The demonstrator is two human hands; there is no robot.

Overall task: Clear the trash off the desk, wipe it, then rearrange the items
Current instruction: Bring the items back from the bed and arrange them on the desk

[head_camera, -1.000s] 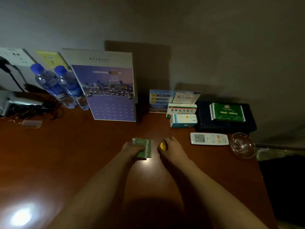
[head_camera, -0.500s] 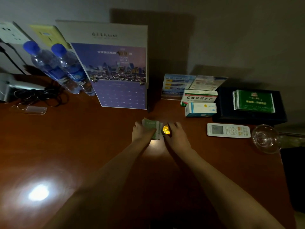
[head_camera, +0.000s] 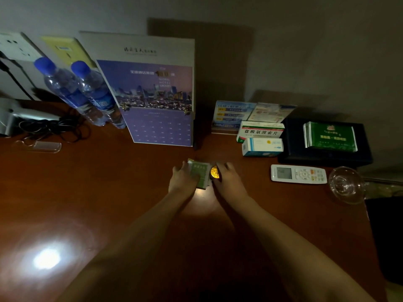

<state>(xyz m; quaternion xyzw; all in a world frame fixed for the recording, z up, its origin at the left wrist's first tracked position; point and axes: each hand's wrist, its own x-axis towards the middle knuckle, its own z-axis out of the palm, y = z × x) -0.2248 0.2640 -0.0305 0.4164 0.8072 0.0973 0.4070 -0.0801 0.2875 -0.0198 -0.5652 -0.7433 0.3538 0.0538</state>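
Green packet stack (head_camera: 199, 175): on the bench (head_camera: 91, 192), just in front of the desk calendar (head_camera: 157, 105); my left hand (head_camera: 182, 179) holds it, grip clamped on its left edge.

Round gold-topped item (head_camera: 214, 172): touching the stack's right edge; my right hand (head_camera: 229, 179) pinches it, grip closed on it. What it is I cannot tell.

Desk calendar: upright at the back of the bench, the landmark for all below.

Two water bottles (head_camera: 87, 94): blue caps, just left of the calendar, side by side.

Black cables (head_camera: 54, 127): further left of the calendar, past the bottles.

Two medicine boxes (head_camera: 261, 138): right of the calendar, one in front of the other.

White remote (head_camera: 298, 174): right of the calendar, in front of the boxes.

Black tray (head_camera: 327, 155): far right of the calendar, carrying a green pack (head_camera: 330, 137).

Glass dish (head_camera: 345, 185): furthest right of the calendar, at the bench edge.
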